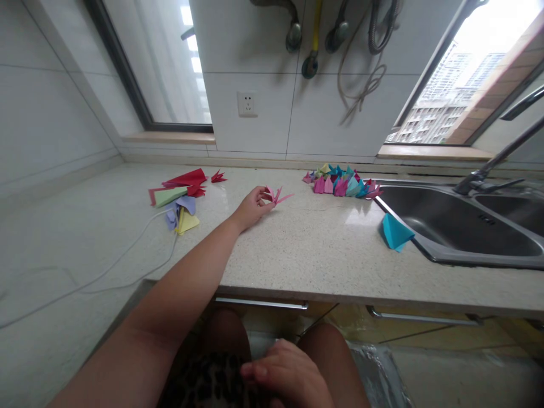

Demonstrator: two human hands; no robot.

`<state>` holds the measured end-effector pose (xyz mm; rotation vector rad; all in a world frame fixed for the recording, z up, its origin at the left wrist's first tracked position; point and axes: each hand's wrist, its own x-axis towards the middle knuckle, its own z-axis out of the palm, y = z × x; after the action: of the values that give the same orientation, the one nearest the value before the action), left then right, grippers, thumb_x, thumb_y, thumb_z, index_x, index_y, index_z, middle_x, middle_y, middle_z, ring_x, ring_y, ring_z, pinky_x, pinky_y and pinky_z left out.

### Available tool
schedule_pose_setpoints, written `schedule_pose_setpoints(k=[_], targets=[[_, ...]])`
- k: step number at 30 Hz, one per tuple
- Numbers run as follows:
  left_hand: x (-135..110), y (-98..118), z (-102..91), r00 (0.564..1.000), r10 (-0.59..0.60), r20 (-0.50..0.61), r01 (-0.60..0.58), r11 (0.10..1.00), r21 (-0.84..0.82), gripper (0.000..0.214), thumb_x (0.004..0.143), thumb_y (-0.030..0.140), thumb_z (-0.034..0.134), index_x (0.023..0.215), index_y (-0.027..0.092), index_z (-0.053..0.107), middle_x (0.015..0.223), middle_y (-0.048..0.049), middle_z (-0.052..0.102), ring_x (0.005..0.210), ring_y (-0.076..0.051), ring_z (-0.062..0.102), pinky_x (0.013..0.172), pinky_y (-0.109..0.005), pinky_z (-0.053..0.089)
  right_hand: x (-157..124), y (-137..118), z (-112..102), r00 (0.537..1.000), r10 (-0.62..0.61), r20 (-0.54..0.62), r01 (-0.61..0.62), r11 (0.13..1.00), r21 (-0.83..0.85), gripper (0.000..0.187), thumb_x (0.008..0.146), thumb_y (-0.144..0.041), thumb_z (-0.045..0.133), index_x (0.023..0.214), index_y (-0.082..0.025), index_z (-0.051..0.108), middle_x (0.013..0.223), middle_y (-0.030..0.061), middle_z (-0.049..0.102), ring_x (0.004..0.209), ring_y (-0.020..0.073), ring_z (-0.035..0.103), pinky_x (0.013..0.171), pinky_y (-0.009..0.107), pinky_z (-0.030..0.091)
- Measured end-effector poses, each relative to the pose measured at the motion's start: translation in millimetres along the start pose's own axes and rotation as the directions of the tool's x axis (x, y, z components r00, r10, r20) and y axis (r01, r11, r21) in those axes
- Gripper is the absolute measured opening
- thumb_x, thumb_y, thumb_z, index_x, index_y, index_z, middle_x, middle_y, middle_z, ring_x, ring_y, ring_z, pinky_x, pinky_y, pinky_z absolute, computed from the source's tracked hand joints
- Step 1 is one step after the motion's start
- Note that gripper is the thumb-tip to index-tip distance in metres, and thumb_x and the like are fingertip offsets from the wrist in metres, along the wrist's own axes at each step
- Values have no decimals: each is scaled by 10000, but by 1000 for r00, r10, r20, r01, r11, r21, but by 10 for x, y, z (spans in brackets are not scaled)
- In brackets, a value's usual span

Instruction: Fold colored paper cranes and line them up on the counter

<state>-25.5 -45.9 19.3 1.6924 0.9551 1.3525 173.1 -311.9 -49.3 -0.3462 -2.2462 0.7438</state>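
My left hand (254, 207) reaches across the countertop, thumb and fingers pinched on a pink folded paper crane (277, 196). The crane's thin pointed end sticks out to the right of my fingertips. Low in the view, my right hand (291, 375) is over my lap, slightly blurred. Its fingers are loosely bent and slightly apart, with nothing visible in them. Right of the pink crane, a cluster of folded paper cranes (340, 184) in pink, teal, yellow and purple stands near the wall.
On the left lie red, green, purple and yellow folded papers (172, 197), with a small red crane (218, 177) beside them. A white cable (114, 263) crosses the countertop (297, 255). A blue folded paper (396, 232) lies against the rim of the sink (446, 218).
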Motion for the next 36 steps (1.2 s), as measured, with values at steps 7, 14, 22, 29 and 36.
schedule_pose_setpoints(k=[7, 14, 22, 29, 36], targets=[[-11, 3, 3, 999, -31, 22, 31, 999, 17, 459, 788, 305, 725, 1191, 189, 537, 1042, -68, 613, 671, -79, 524, 530, -173, 405, 304, -151, -813, 993, 111, 52, -94, 962, -255, 396, 888, -148, 498, 1261, -267, 557, 1151, 63, 701, 1004, 204, 669, 839, 369, 552], [-15, 44, -6, 994, -55, 93, 54, 998, 14, 435, 812, 320, 695, 1207, 174, 587, 1113, -100, 619, 772, -125, 567, 538, -196, 474, 1164, 434, -1862, 933, 287, -216, -354, 834, -424, 197, 905, -248, 509, 1039, -235, 653, 947, 67, 702, 774, 186, 636, 699, 333, 512], [1, 10, -8, 994, -75, 81, 79, 996, -40, 361, 780, 321, 730, 1082, 179, 592, 1042, -80, 625, 857, -168, 593, 540, -214, 517, 1825, 1619, -2221, 814, 576, -76, -576, 817, 22, 250, 842, -427, 630, 894, -183, 646, 911, 101, 689, 751, 181, 627, 661, 321, 502], [34, -12, 29, 989, -137, 47, 143, 978, -154, 410, 731, 298, 775, 1068, 182, 574, 1009, -60, 608, 868, -164, 617, 592, -250, 562, 1716, 1897, -1785, 813, 539, -220, -455, 825, 336, 326, 862, -496, 582, 998, -209, 508, 886, 25, 645, 638, 115, 590, 580, 263, 481], [22, 50, 56, 972, -161, 169, 197, 954, -226, 430, 777, 293, 735, 1168, 171, 607, 1140, -122, 655, 937, -194, 653, 618, -255, 559, 1676, 1827, -1753, 853, 514, -94, -450, 815, 365, 518, 821, -426, 670, 1261, -231, 479, 985, 37, 617, 694, 122, 604, 633, 280, 520]])
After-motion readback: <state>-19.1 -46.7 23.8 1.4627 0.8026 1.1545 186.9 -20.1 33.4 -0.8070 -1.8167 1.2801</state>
